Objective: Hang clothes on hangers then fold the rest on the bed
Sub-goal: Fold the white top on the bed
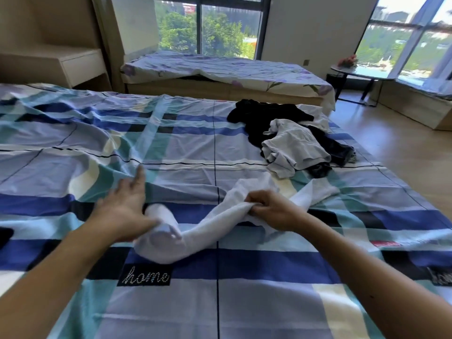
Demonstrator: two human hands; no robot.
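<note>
A white garment point(208, 226) lies stretched and bunched across the plaid bed point(171, 148) in front of me. My left hand point(124, 206) rests flat on its left end, index finger pointing away, thumb against the rolled cloth. My right hand point(271, 210) pinches a bunched fold near the garment's middle with curled fingers. Farther right on the bed sits a pile: a black garment point(264, 116), a light grey garment point(291, 145) on top of it, and dark denim point(340, 150) at its right edge. No hangers are in view.
A second bed point(220, 69) with a floral sheet stands behind. A wooden shelf unit point(73, 64) is at the back left. A small round table point(354, 72) with flowers stands by the window at right. Wood floor point(403, 155) runs along the bed's right side.
</note>
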